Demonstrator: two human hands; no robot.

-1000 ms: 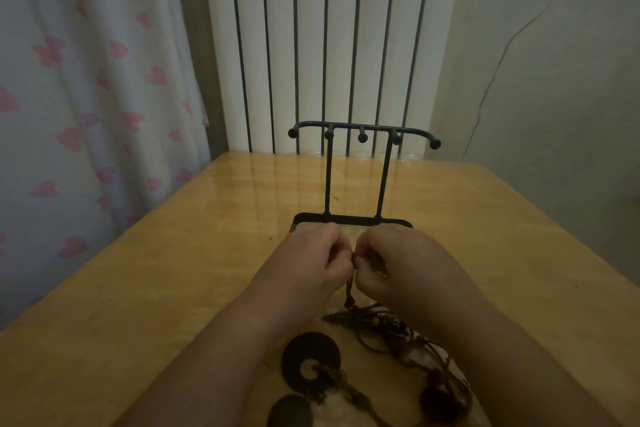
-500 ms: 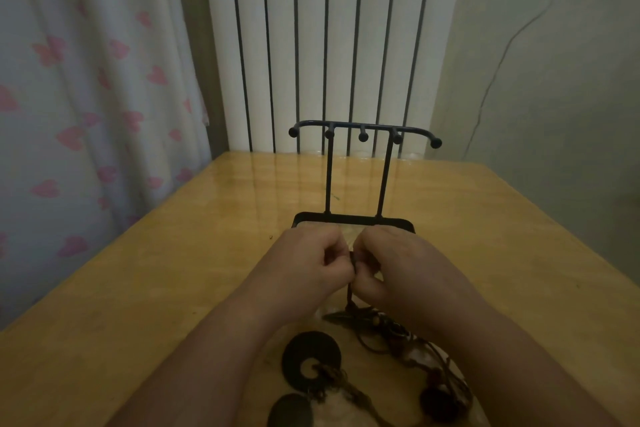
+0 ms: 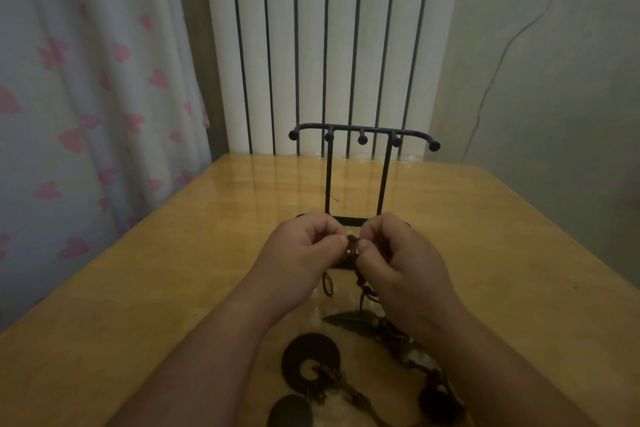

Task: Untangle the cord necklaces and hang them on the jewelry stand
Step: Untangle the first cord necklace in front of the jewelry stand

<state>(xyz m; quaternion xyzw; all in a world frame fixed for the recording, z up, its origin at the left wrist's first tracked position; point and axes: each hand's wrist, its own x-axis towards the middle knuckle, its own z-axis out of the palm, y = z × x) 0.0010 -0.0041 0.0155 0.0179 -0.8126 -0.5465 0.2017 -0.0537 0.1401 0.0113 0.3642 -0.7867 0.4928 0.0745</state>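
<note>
Both hands, left [image 3: 304, 250] and right [image 3: 398, 260], pinch a dark cord [image 3: 352, 242] between them. The stand [image 3: 362, 135] rises just behind. Pendants [image 3: 310, 362] lie on the table [image 3: 138, 288].

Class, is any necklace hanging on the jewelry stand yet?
No: the jewelry stand carries nothing on its hooks, while the left hand and right hand pinch the cord necklaces in front of it.

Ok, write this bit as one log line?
left hand: pinches cord | right hand: pinches cord | jewelry stand: nothing hung | ring pendant: on table
</note>
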